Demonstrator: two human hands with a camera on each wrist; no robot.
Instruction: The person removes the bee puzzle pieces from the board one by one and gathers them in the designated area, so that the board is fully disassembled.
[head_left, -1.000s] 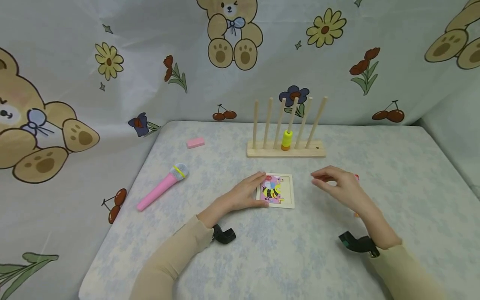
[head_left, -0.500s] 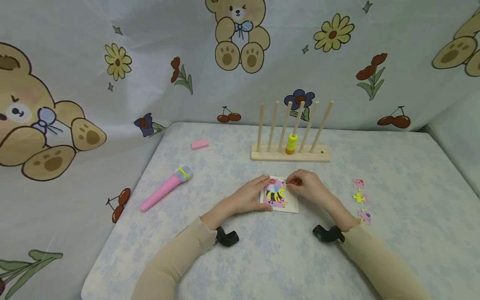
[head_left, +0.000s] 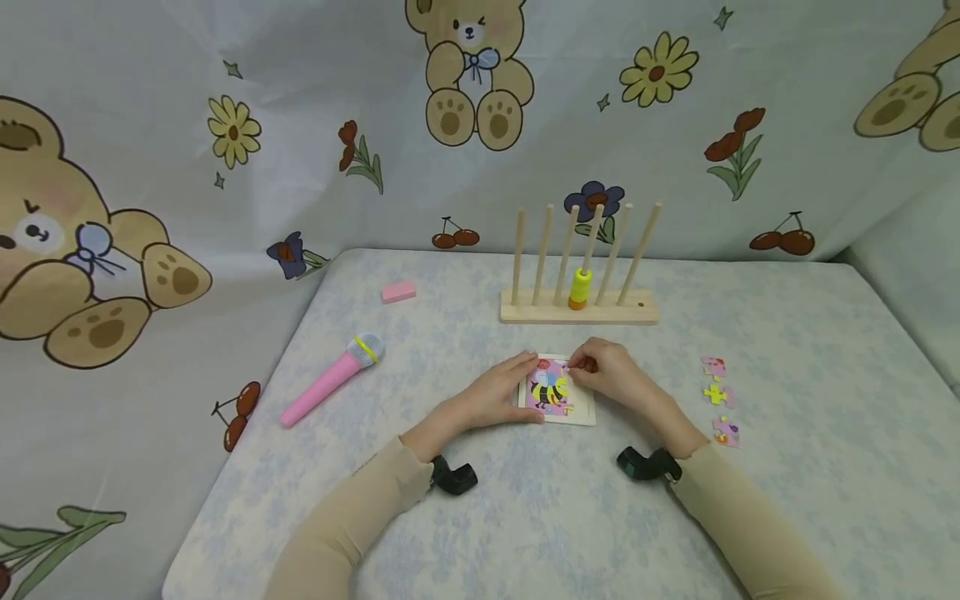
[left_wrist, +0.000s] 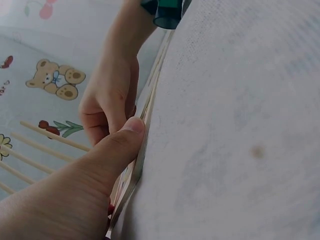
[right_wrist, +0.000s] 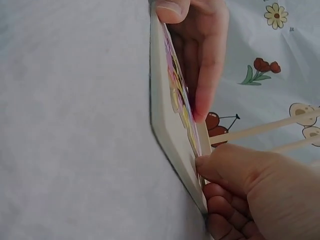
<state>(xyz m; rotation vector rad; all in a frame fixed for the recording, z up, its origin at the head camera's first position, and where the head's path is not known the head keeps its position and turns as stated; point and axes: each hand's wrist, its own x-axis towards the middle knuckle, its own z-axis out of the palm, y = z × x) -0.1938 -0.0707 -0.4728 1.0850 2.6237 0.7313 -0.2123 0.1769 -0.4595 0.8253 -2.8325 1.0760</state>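
Observation:
A small square puzzle tray (head_left: 583,409) lies on the table, partly filled with pieces showing a bee picture (head_left: 548,390); its right strip is bare. My left hand (head_left: 491,392) grips the tray from the left, thumb on the near edge and fingers at the far edge. Over the tray's upper right, my right hand (head_left: 611,372) pinches a small puzzle piece (head_left: 567,367), mostly hidden by the fingertips. In the right wrist view the right thumb (right_wrist: 212,167) is down at the tray's picture. Loose puzzle pieces lie to the right: one pink and red (head_left: 714,367), one yellow (head_left: 716,394), one mostly pink (head_left: 725,431).
Behind the tray stands a wooden peg rack (head_left: 579,313) with several upright pegs, one bearing yellow and orange beads (head_left: 580,288). At the left lie a pink toy microphone (head_left: 330,382) and a pink block (head_left: 398,291). A printed cloth (head_left: 300,125) hangs behind the table.
My right hand has moved left from beside the loose pieces to the tray's upper right, uncovering those pieces. During the last half second it barely shifts. My left hand keeps holding the tray.

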